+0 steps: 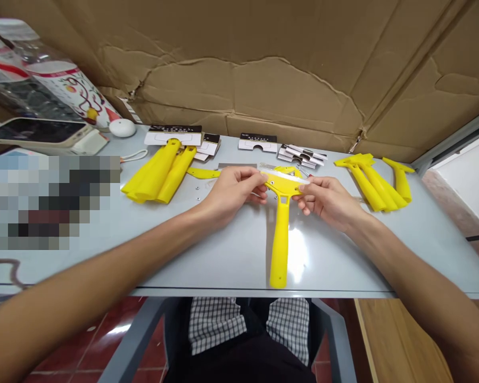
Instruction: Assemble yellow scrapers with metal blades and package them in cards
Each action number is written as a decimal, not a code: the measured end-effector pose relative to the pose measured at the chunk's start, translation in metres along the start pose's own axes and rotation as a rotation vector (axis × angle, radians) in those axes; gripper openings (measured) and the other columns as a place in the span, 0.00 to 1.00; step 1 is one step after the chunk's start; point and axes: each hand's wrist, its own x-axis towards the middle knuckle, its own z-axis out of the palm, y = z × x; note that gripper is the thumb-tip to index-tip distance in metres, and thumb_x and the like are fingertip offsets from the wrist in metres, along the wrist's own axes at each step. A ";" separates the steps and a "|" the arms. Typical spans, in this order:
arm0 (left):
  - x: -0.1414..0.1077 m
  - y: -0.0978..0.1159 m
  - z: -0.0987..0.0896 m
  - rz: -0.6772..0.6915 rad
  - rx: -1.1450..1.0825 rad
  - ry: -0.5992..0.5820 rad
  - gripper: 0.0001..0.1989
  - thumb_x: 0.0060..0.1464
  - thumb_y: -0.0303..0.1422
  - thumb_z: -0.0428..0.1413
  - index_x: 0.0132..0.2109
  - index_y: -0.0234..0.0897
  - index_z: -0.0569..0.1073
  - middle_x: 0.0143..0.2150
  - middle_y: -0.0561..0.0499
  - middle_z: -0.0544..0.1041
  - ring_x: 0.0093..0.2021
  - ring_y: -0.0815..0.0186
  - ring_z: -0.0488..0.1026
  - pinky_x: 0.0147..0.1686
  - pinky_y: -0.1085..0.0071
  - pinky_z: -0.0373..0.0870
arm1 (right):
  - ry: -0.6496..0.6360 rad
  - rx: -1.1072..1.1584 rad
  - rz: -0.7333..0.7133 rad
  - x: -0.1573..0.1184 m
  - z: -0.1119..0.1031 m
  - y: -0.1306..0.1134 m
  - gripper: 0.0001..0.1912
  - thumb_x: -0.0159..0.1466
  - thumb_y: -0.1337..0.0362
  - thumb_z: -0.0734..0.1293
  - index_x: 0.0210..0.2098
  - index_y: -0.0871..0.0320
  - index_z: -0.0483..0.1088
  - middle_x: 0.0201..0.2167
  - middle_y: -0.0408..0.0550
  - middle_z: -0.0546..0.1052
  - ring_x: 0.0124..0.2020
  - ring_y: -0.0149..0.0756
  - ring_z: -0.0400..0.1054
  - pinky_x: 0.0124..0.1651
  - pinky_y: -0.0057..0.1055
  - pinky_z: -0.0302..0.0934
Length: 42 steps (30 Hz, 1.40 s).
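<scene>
A yellow scraper (280,234) with a wide head is held over the table, its handle pointing toward me. My left hand (239,189) pinches the left end of the head between thumb and fingers. At the right end of the head, my right hand (327,199) grips with its thumb and fingertips. A thin pale blade strip (287,176) runs along the head's far edge. Just beyond the hands lie a flat yellow plate (203,174) and a grey metal strip (237,165). Several small nuts (198,199) are scattered left of the scraper.
Yellow scrapers with card headers (155,170) lie at the left, and several yellow scraper handles (373,183) at the right. Folded cards (257,142) sit along the back by a cardboard wall (263,90). A phone (35,133) and a bottle (64,80) stand back left.
</scene>
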 end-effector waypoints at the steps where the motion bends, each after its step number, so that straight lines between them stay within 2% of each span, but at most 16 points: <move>1: 0.000 0.000 0.000 0.005 -0.005 0.001 0.09 0.61 0.31 0.63 0.31 0.33 0.79 0.28 0.49 0.78 0.29 0.67 0.77 0.33 0.70 0.79 | -0.005 0.002 0.007 0.000 0.001 0.001 0.11 0.57 0.64 0.80 0.31 0.61 0.76 0.30 0.55 0.82 0.25 0.31 0.74 0.25 0.27 0.68; 11: -0.008 0.008 0.003 0.047 0.213 0.012 0.11 0.62 0.30 0.61 0.29 0.36 0.79 0.28 0.48 0.81 0.29 0.66 0.78 0.39 0.67 0.80 | -0.065 -0.082 0.009 -0.005 0.004 -0.005 0.15 0.55 0.60 0.83 0.33 0.59 0.77 0.30 0.50 0.81 0.24 0.31 0.71 0.22 0.28 0.65; 16: -0.005 0.005 0.003 0.033 0.197 -0.005 0.11 0.63 0.31 0.62 0.30 0.35 0.80 0.29 0.47 0.81 0.30 0.66 0.79 0.39 0.67 0.81 | -0.064 -0.116 -0.038 -0.004 0.003 0.001 0.17 0.56 0.56 0.84 0.35 0.61 0.80 0.27 0.47 0.79 0.23 0.29 0.68 0.21 0.28 0.63; 20: -0.004 0.001 0.006 -0.026 0.077 0.009 0.06 0.65 0.32 0.62 0.41 0.33 0.79 0.31 0.47 0.80 0.31 0.65 0.81 0.37 0.67 0.82 | -0.032 -0.070 -0.046 -0.004 0.005 0.002 0.18 0.53 0.57 0.85 0.32 0.61 0.79 0.27 0.48 0.79 0.22 0.28 0.68 0.21 0.27 0.63; 21: -0.005 0.001 0.008 -0.038 0.052 0.030 0.07 0.65 0.32 0.62 0.46 0.33 0.78 0.32 0.48 0.81 0.31 0.64 0.82 0.38 0.65 0.83 | -0.018 -0.058 -0.047 -0.005 0.006 0.001 0.18 0.53 0.57 0.85 0.32 0.61 0.79 0.27 0.48 0.80 0.22 0.28 0.68 0.21 0.27 0.63; 23: -0.011 0.002 0.011 -0.034 0.045 0.065 0.17 0.64 0.33 0.64 0.57 0.35 0.73 0.36 0.48 0.82 0.34 0.61 0.84 0.38 0.63 0.85 | 0.014 -0.038 -0.050 -0.005 0.008 0.001 0.18 0.52 0.58 0.85 0.33 0.61 0.79 0.29 0.50 0.81 0.23 0.29 0.69 0.21 0.27 0.63; 26: -0.022 0.001 0.015 0.060 0.167 0.035 0.33 0.58 0.34 0.69 0.66 0.39 0.66 0.46 0.45 0.83 0.36 0.62 0.85 0.37 0.65 0.84 | 0.051 -0.016 -0.051 -0.005 0.009 0.002 0.16 0.53 0.59 0.84 0.32 0.61 0.78 0.29 0.52 0.82 0.23 0.29 0.70 0.22 0.27 0.64; 28: -0.029 0.000 0.016 0.142 0.306 -0.011 0.38 0.53 0.34 0.71 0.68 0.40 0.67 0.51 0.44 0.82 0.36 0.64 0.84 0.37 0.68 0.83 | 0.066 -0.003 -0.049 -0.005 0.009 0.002 0.16 0.54 0.59 0.84 0.31 0.59 0.76 0.29 0.51 0.81 0.23 0.29 0.70 0.22 0.27 0.64; 32: -0.034 -0.003 0.018 0.246 0.562 -0.055 0.31 0.59 0.33 0.64 0.69 0.37 0.72 0.58 0.40 0.81 0.36 0.65 0.82 0.34 0.69 0.81 | 0.067 0.007 -0.042 -0.005 0.011 0.003 0.18 0.54 0.60 0.84 0.28 0.57 0.72 0.29 0.50 0.81 0.22 0.28 0.69 0.23 0.28 0.65; 36: -0.034 -0.004 0.018 0.311 0.720 -0.069 0.30 0.63 0.31 0.57 0.70 0.33 0.73 0.62 0.37 0.80 0.35 0.64 0.79 0.38 0.64 0.80 | 0.063 0.006 -0.037 -0.008 0.015 0.002 0.16 0.54 0.61 0.83 0.28 0.58 0.73 0.30 0.51 0.81 0.23 0.29 0.70 0.24 0.28 0.67; 39: -0.034 -0.005 0.018 0.356 0.800 -0.072 0.32 0.64 0.34 0.57 0.73 0.34 0.70 0.59 0.39 0.82 0.32 0.64 0.76 0.41 0.61 0.80 | 0.055 0.002 -0.046 -0.010 0.017 0.002 0.15 0.54 0.61 0.83 0.28 0.58 0.74 0.29 0.50 0.81 0.23 0.29 0.70 0.24 0.28 0.67; 42: -0.034 -0.005 0.017 0.420 0.867 -0.069 0.33 0.63 0.37 0.61 0.73 0.37 0.70 0.53 0.42 0.84 0.40 0.58 0.79 0.49 0.59 0.78 | 0.030 -0.013 -0.059 -0.011 0.017 0.003 0.14 0.56 0.61 0.82 0.29 0.58 0.75 0.30 0.50 0.81 0.23 0.29 0.71 0.24 0.28 0.67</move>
